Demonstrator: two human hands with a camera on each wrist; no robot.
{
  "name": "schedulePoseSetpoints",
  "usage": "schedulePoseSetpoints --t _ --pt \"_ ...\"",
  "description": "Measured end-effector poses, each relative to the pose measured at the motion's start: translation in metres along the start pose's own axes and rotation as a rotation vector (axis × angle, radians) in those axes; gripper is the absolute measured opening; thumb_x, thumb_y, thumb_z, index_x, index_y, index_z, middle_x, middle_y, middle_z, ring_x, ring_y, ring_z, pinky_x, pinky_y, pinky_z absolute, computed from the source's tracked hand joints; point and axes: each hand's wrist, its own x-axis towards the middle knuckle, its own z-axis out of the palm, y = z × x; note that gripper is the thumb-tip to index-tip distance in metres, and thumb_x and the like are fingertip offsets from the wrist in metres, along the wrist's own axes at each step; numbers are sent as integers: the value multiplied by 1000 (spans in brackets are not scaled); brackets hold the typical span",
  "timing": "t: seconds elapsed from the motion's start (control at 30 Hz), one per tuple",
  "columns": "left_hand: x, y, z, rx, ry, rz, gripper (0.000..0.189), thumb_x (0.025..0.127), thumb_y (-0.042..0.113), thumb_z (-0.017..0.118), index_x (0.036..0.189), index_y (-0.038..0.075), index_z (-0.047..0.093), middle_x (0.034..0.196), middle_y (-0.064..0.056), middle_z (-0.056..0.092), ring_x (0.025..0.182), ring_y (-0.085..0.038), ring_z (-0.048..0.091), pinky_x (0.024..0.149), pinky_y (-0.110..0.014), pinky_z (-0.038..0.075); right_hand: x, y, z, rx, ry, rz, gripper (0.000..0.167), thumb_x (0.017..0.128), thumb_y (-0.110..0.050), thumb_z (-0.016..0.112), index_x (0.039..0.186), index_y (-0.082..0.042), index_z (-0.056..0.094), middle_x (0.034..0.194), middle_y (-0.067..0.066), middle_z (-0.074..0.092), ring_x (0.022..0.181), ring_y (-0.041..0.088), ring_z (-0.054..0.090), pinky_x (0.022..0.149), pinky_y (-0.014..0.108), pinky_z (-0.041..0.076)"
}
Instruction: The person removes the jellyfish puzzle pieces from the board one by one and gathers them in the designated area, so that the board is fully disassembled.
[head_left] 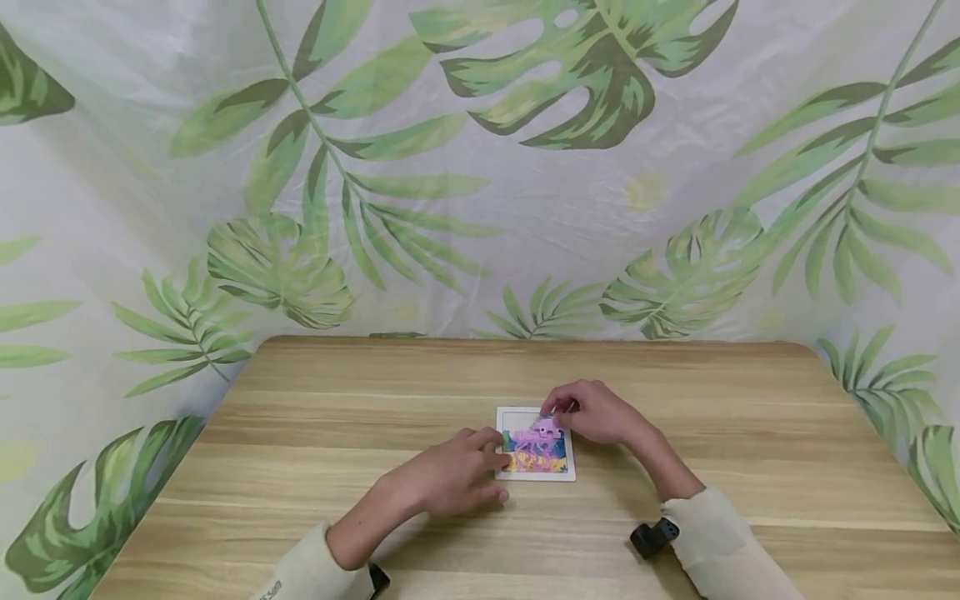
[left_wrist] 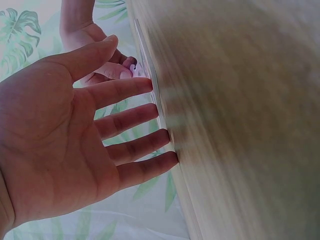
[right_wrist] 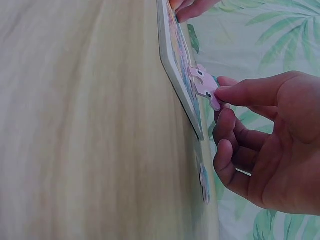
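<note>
Smooth, wood-grained table (head_left: 337, 433) noted. Card-like puzzle (head_left: 535, 452) seen on table; creased, faintly glossy curtain (head_left: 525, 192) hung behind table.

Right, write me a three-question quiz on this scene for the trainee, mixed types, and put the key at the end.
1. Which hand pinches the pink piece with eyes printed on it?
2. True or false: the left hand is clenched in a fist.
3. Multiple choice: in the head view, which corner inside the border of the white-rimmed board is blank? A: upper left; B: lower left; C: lower right.

Key:
1. The right hand, between thumb and finger.
2. False; its fingers are extended.
3. A.
</note>
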Motion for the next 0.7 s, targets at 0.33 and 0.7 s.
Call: schedulePoseSetpoints --t 0.33,0.7 --pt "0 0 1 -2 -4 -4 52 106 43 68 148 14 67 157 -8 55 143 -33 54 116 -50 52 -7 13 -7 -6 7 -2 16 98 -3 67 105 -10 80 88 1 75 79 12 60 73 27 50" --pt "-2 1 1 -11 -5 -11 51 106 43 68 148 15 66 158 -7 54 144 -33 53 115 -50 53 -16 23 -20 50 -18 2 16 99 -3 65 108 -5 78 91 5 74 81 13 59 71 26 48"
